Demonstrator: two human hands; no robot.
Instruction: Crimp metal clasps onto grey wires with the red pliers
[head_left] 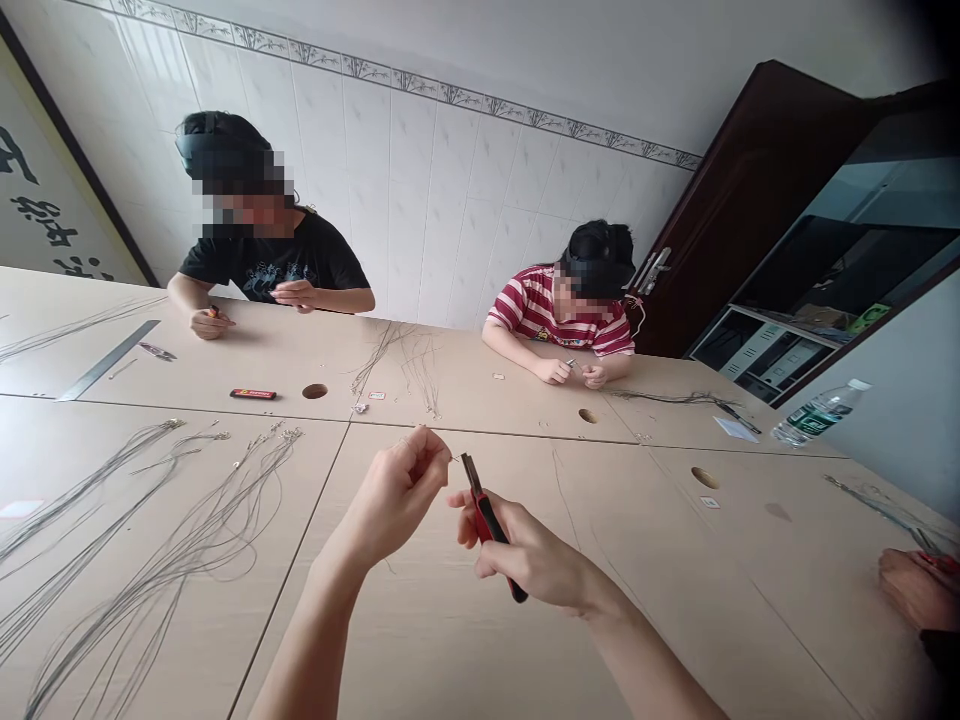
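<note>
My left hand [401, 490] is closed in a pinch above the middle of the table. A thin wire end [455, 458] sticks out from its fingertips toward the right. My right hand [517, 545] grips red-and-black handled pliers [491, 525], whose dark jaws point up and left. The jaw tips are close to the wire end but look slightly apart from it. Most of what the left fingers hold is hidden inside the pinch.
Bundles of thin grey wires [172, 540] lie at left. A ruler [109, 360], a red-black marker-like stick [253, 394] and a water bottle [821, 412] are farther out. Two people sit opposite; another person's hand [911, 590] is at right. The table [420, 640] has round holes.
</note>
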